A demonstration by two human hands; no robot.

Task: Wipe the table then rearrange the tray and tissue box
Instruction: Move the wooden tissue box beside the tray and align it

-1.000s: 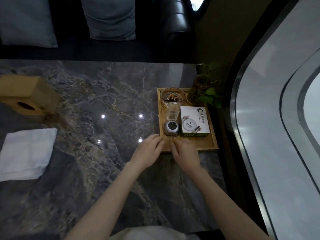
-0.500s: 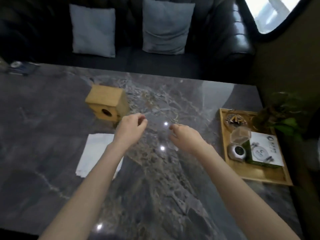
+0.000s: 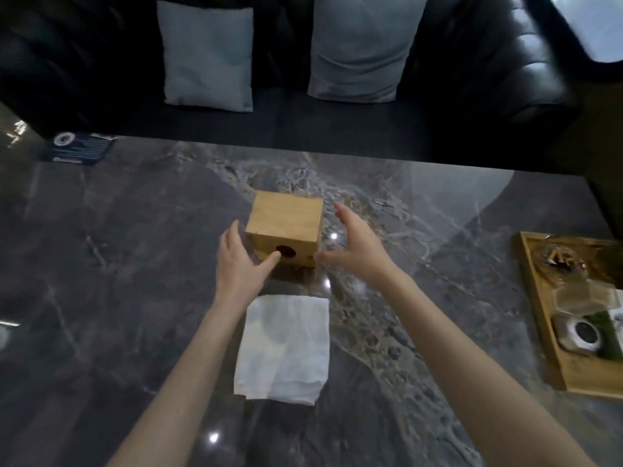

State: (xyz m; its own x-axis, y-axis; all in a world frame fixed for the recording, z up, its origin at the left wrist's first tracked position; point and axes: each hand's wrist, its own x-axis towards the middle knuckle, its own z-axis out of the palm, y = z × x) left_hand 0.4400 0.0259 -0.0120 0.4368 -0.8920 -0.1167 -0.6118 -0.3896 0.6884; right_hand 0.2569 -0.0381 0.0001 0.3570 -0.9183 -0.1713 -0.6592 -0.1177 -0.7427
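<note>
Both hands spread, flanking wooden tissue box [image 3: 285, 227] mid-bench — left hand [image 3: 237, 264] thumb touching front face, right hand [image 3: 359, 249] just beside. Squeeze both side walls evenly, lift clear of white cloth [image 3: 286, 345]; wooden tray [image 3: 539, 318] far right.

Two grey cushions [image 3: 208, 59] [image 3: 359, 48] lean on a black leather sofa [image 3: 472, 79] behind the table. A dark blue printed card [image 3: 79, 148] lies at the far left.
</note>
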